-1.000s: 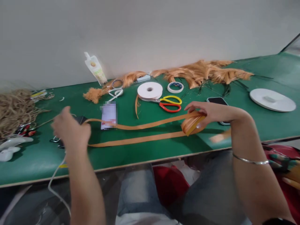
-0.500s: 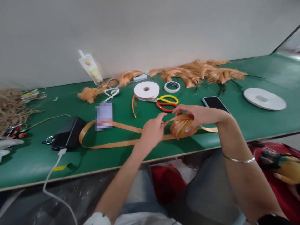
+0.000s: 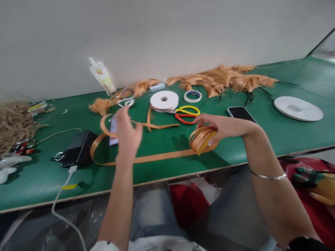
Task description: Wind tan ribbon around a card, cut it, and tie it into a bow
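Observation:
My right hand is closed on a coil of flat orange ribbon, thumb and fingers around its loops. From this coil a strand runs left along the green table and bends back near a black box. My left hand, a little blurred, is raised at the left, with the same ribbon passing through or behind its fingers. The ribbon's loose tail trails rightward from that hand, crossing another thin strip below a white spool. Scissors with yellow and red handles lie just beyond my right hand.
A phone lies partly behind my left hand, and another phone beyond my right wrist. The black box has a white cable. Orange fibre bundles, a tape roll and a white disc lie farther back.
My left hand has moved left from beside the coil, and the ribbon's tail now trails free on the table. The right hand stays in place with the coil.

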A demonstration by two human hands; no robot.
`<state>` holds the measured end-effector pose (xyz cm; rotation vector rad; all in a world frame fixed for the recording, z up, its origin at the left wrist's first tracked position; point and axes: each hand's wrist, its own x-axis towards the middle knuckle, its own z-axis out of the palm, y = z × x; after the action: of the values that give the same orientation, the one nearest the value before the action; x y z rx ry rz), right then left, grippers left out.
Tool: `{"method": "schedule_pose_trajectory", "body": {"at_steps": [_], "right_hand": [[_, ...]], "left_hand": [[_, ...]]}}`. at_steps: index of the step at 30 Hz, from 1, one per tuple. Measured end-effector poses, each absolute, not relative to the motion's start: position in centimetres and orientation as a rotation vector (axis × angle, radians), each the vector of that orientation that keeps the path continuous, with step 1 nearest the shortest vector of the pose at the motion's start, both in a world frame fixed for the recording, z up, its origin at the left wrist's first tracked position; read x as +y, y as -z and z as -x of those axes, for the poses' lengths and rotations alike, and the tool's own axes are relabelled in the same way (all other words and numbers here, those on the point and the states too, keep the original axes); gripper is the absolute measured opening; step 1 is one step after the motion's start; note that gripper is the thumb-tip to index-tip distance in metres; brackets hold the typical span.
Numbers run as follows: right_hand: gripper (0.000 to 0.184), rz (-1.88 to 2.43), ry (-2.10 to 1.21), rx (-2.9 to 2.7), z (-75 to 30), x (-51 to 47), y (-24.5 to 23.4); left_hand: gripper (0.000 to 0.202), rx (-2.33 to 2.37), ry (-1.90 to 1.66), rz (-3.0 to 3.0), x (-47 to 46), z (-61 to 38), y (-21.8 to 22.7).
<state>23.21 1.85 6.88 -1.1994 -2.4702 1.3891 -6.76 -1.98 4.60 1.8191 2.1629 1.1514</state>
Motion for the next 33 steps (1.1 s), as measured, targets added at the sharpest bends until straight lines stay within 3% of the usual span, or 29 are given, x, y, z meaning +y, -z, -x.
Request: {"method": "schedule_pose_trajectory", "body": {"at_steps": [3,6,13,21,25,29,33], "right_hand": [[0.077,1.144,-1.413,-2.47,-22.4,1.6,-6.6],[0.084,1.058,-1.432,-2.467,-21.8,1.4,-6.4],[0.089,1.092,-1.402,-2.489,-21.6,1.4,-6.3],[0.078,1.318,-1.279,-2.46,-24.6,2.4,-6.7],[0.077,1.365,-1.241,-2.465,-24.6,2.3,-7.1],[0.076,1.256,-1.278,-2.502,-23.4,1.7,-7.3],[0.082,1.226,-1.369,-2.514,-22.5,1.3,-7.3]], "left_hand": [[0.056,1.487,-1.002,-1.873,-3.5,1.5,-3.1],[0.052,1.277,-0.856,-1.86,-4.3,-2.5,-1.8],[0.043,1.65,-1.035,-1.874,-2.8,-1.5,-1.9],[0.044,2.323,-1.48,-1.358,-2.0,14.3,-3.1],[0.062,2.687,-1.132,-1.515,-2.9,15.8,-4.1],[0.058,2.135,-0.82,-2.069,-3.4,7.9,-4.2],[0.072,1.432,-0.573,-2.417,-4.0,-0.6,-3.0]]}}
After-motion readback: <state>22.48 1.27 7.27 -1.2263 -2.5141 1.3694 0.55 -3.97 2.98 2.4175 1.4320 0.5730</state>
